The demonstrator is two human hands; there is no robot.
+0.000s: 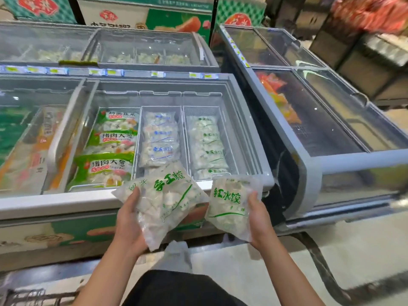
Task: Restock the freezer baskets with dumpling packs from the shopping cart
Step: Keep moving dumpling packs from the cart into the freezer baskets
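Left hand: fingers curled round a clear dumpling pack, held tilted over the freezer's front rim.
Right hand: grips a second dumpling pack, just beside the first.
Middle basket: blue-print packs stacked.
Right basket: green-print packs.
Left basket: green-label bags.

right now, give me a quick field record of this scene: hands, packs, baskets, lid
left hand: left hand grips a green-print dumpling pack
right hand: right hand grips a second pack
position: both packs held over the freezer's front rim
lid: open over three baskets
left basket: green-label bags
middle basket: blue-print packs
right basket: green-print packs
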